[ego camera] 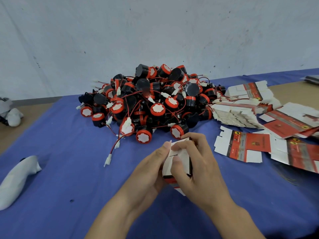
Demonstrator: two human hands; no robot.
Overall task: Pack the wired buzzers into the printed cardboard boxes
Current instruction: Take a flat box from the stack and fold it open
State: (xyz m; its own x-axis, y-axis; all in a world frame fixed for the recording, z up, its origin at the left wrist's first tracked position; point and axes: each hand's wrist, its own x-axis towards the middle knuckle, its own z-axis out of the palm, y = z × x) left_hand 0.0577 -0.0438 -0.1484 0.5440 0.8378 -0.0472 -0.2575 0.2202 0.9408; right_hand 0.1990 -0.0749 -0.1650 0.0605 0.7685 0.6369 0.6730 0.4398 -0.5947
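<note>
- At the far left of the blue-covered counter (77, 195) lies a white cloth bundle (17, 180), well apart from the work; we take it to play no part in the packing
- The pile of wired buzzers (151, 100) sits in the middle of the counter, near the wall: black bodies with red rims, and red-and-black leads with white plugs tangled through it. It is a big heap, so we judge that most of the job is still left
- Our left hand (148, 171) holds the one made-up printed cardboard box (179, 157) from its left side, with the fingers (165, 147) curled round it and reaching the top flap
- That box sits between our two hands, just in front of the pile, with its white flap facing us; we cannot tell whether a buzzer is already inside
- Our right hand (195, 168) grips the box from the right, thumb pressed on the white flap and the other fingers curled over the far edge; we judge this to be a flap-folding step
- To the right lie the flat box blanks (241, 109), some stacked and some spread loose, none of them folded. We see no closed, packed boxes anywhere, so the task looks to be at an early stage
</note>
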